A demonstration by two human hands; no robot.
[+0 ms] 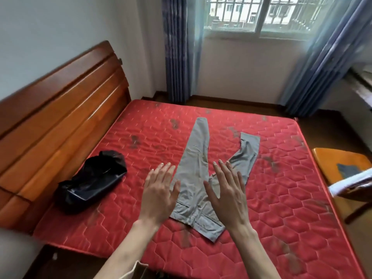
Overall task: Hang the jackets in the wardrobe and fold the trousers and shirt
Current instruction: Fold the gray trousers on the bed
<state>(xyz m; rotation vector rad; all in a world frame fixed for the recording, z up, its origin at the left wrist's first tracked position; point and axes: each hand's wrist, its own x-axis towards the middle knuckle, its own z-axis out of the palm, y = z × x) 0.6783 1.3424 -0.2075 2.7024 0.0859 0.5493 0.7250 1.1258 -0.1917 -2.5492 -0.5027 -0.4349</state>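
Mattress (281, 198), red and quilted, bears grey trousers (196, 158) lying flat, waistband nearest the wrists, one leg straight beyond the fingertips, the other bent. Black garment (90, 184) lies crumpled well outside the left fingers. Left hand (159, 195) and right hand (227, 195) hover over the trousers, fingers extended, slightly spread, grasping nothing.

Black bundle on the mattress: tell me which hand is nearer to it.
Left. The left hand hovers just right of the black bundle; the right hand is farther right, across the grey trousers.
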